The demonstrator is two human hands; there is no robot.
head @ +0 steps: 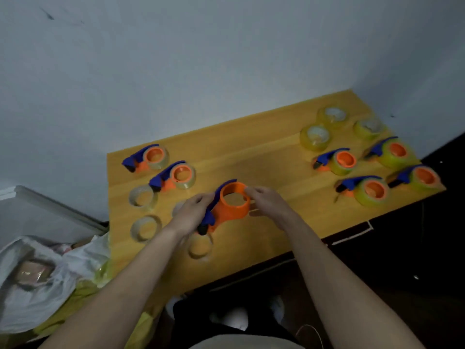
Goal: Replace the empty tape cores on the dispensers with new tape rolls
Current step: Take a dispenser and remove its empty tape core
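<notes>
Near the middle of the frame both hands hold one tape dispenser (pixel 227 206) just above the worktop (pixel 264 152), a smooth yellow-orange wooden board with faint long seams. The dispenser is moulded plastic: a wide orange drum, hollow and round, with a curved blue handle and a dark tip at its lower end; the drum is bare, with no roll or core on it. The left hand (pixel 192 212) is closed around the blue handle, fingers wrapped over it. The right hand (pixel 270 204) has its fingers loosely curled, the tips touching the drum's right rim; whether it truly grips is hard to tell.

At the upper left of the worktop lie two more dispensers (pixel 147 157), each with a thin, pale, nearly clear core around its orange drum. Around the left hand lie loose empty cores (pixel 144 198), thin translucent greyish rings: three show plainly and a fourth is partly hidden behind the left hand.

At the right of the frame four dispensers (pixel 338 161) carry thick, glossy yellow-green rolls. Beyond them, at the upper right, stand three new tape rolls (pixel 315 137), fat yellowish rings with pale centres.

At the lower left sits a crumpled white plastic bag (pixel 37 280), soft and wrinkled
</notes>
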